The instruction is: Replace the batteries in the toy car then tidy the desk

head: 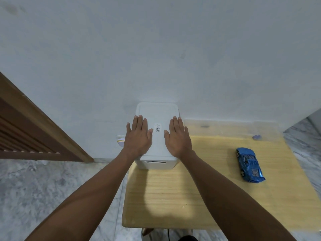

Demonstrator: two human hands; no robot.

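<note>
I have both palms flat on the lid of the white storage box (pixel 157 117) at the worktop's (pixel 199 188) back left corner, left hand (pixel 139 136) and right hand (pixel 178 138) with fingers straight and slightly spread, gripping nothing. The blue toy car (pixel 249 164) sits well apart to the right, wheels down. I judge it light, hard and apt to roll, so I would take it by its flanks. The box looks rigid and smooth; its front slot offers purchase. The wall is close behind, open wood lies between box and car, and a small bluish scrap (pixel 256 137) lies far right.
</note>
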